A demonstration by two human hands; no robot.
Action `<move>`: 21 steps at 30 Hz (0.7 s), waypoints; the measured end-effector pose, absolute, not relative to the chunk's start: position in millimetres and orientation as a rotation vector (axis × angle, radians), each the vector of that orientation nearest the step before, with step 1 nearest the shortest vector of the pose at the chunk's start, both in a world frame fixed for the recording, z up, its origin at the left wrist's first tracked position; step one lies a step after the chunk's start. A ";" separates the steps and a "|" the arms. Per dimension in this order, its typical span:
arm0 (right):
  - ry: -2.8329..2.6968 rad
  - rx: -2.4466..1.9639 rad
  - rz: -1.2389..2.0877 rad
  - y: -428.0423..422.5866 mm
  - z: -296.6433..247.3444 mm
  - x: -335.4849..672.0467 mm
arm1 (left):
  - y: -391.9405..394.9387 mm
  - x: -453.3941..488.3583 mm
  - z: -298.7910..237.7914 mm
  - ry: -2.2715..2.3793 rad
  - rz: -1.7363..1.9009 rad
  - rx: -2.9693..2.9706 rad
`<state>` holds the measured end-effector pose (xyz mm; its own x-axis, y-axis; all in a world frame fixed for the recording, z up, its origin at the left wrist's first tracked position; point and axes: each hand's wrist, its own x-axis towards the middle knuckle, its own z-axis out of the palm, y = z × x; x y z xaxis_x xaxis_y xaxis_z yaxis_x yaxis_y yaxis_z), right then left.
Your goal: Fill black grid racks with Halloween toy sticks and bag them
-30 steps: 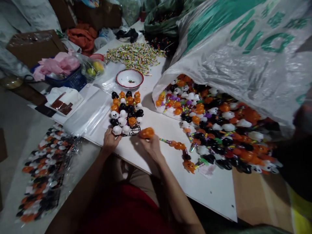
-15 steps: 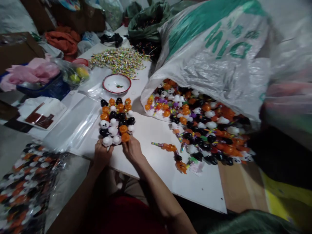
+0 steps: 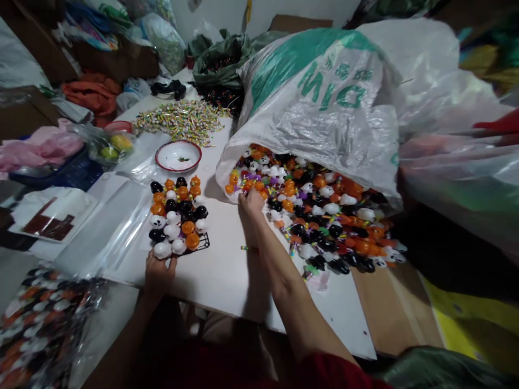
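My left hand (image 3: 160, 273) grips the near edge of a black plastic rack (image 3: 201, 245), thumb and fingers closed at its left corner. Rows of small Halloween figures (image 3: 172, 232) fill most of the rack: white skulls, black ones and orange pumpkins. At the rack's near right corner bare black grid shows. My right hand (image 3: 252, 202) reaches to the mouth of a big white and green sack (image 3: 308, 119). Its fingers are curled among the loose figures there, and what they hold is hidden. More loose Halloween figures (image 3: 332, 229) spill from the sack onto the table.
Behind the rack stands a white red-rimmed bowl (image 3: 178, 168). Farther back lies a heap of small colourful pieces (image 3: 182, 119). Clear plastic sheets (image 3: 109, 232) lie to the left, near a blue basket (image 3: 77, 172). Packed figures (image 3: 36, 324) are at lower left.
My right hand has left the rack and moved right and forward to the sack's mouth. My left hand stays on the rack. The head view has shifted somewhat.
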<state>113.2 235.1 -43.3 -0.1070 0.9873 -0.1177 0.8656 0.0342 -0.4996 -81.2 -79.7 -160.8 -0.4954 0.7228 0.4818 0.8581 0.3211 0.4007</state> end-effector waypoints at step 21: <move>-2.199 -0.996 1.018 49.0 -98.2 108.9 | -81.9 -71.5 -142.7 -2.533 -0.801 -1.534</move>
<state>108.9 49.0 -98.2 -0.5971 0.7894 0.1426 0.4019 0.4482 -0.7985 -71.5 -81.9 -142.7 -0.4981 0.8053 0.3216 0.8437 0.3645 0.3940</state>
